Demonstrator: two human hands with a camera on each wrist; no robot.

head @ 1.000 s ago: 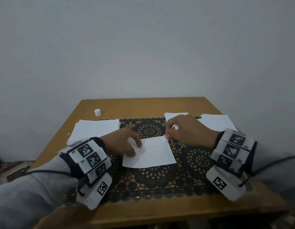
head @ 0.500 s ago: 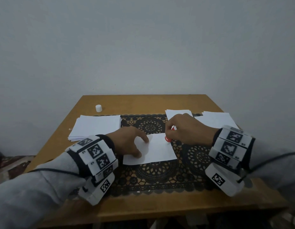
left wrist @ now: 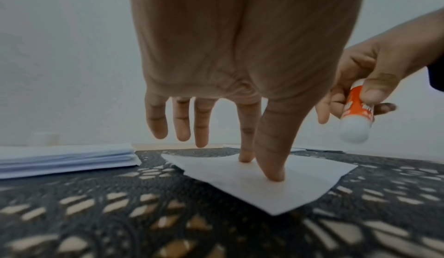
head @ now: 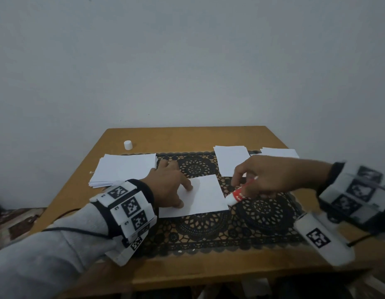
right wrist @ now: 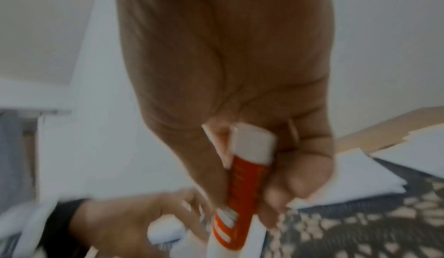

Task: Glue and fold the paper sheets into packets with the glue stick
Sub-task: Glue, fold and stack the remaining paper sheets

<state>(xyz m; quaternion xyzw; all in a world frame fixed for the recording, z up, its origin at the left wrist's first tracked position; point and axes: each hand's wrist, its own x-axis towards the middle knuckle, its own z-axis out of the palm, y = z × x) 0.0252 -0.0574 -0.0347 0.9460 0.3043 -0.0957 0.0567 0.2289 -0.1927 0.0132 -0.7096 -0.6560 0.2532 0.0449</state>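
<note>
While the left hand [head: 165, 184] pinned the single paper sheet [head: 200, 196] to the black lace mat [head: 219, 231] with straight index finger and thumb [left wrist: 271, 159], its other three fingers were lifted clear of the paper. Grip of the left hand: wide, fingers extended, nothing enclosed. The sheet lay flat near the middle of the mat, its right near corner just beside the glue stick [head: 238, 194].

The right hand [head: 271, 180] held the glue stick, a red-orange tube with white ends, fingers and thumb curled round the barrel. Grip of the right hand: closed round the tube. The stick was tilted, its lower white end pointing down-left toward the sheet's right edge; contact with the paper could not be told. The right wrist view was motion-blurred.

A stack of white sheets [head: 124, 171] sat on the left of the wooden worktop [head: 187, 137], partly on the mat. A small white cap [head: 128, 145] stood at the far left, apart from the stack. Two more groups of white paper [head: 231, 160] lay at the far right, one [head: 280, 152] partly behind the right hand.
</note>
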